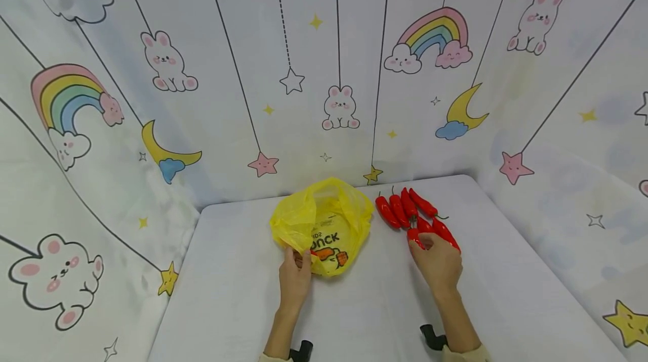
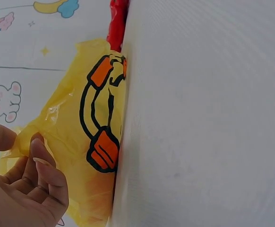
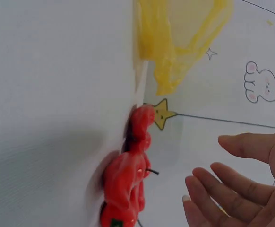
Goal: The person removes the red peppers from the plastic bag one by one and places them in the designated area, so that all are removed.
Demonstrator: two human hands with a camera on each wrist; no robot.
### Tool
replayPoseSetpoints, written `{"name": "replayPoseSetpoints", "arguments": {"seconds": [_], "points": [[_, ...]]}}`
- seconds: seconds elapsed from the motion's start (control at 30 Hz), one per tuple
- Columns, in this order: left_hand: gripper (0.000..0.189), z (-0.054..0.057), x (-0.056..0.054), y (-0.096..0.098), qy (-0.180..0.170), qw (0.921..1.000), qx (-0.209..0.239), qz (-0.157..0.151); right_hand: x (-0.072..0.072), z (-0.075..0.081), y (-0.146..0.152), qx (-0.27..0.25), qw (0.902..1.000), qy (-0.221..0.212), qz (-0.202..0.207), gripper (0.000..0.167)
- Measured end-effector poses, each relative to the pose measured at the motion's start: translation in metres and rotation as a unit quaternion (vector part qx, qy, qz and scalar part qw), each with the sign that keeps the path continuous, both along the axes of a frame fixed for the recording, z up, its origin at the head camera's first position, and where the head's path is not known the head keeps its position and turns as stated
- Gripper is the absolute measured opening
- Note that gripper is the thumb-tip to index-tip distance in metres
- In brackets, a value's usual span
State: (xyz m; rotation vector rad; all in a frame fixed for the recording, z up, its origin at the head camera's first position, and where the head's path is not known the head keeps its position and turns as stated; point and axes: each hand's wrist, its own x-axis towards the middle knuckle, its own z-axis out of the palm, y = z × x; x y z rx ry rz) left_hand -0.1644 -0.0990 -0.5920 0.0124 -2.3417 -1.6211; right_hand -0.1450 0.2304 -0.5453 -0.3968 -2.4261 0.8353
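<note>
A yellow plastic bag [image 1: 349, 210] with dark print lies mouth up on the white table. My left hand [image 1: 295, 277] pinches its near left rim; in the left wrist view the thin film of the bag [image 2: 66, 113] runs between thumb and fingers of that hand [image 2: 31, 184]. Right of the bag, several red chili peppers [image 1: 387, 213] lie side by side. My right hand [image 1: 439, 261] is over the near peppers. In the right wrist view that hand [image 3: 241, 184] has thumb and fingers spread, a gap away from the peppers [image 3: 123, 184], with nothing between them.
The white table [image 1: 228, 289] ends at a patterned cloth backdrop [image 1: 228, 98] behind and at the sides. Black wrist-camera mounts [image 1: 432, 338] sit at both wrists. The bag's right rim stands close to the leftmost pepper.
</note>
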Motion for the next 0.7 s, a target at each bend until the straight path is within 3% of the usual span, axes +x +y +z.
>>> {"name": "replayPoseSetpoints", "arguments": {"seconds": [0.13, 0.37, 0.7], "points": [[0.02, -0.001, -0.001, 0.0, 0.003, 1.0, -0.002, 0.003, -0.009, 0.007, -0.013, -0.006, 0.9998, -0.005, 0.016, 0.035], [0.021, -0.002, -0.001, -0.001, 0.004, 1.0, -0.004, 0.005, -0.024, 0.017, -0.044, -0.023, 0.9971, -0.052, 0.051, 0.037], [0.021, -0.003, -0.001, -0.001, 0.003, 0.9999, -0.01, 0.006, -0.042, 0.022, -0.085, -0.037, 0.9909, -0.056, 0.116, 0.036]]}}
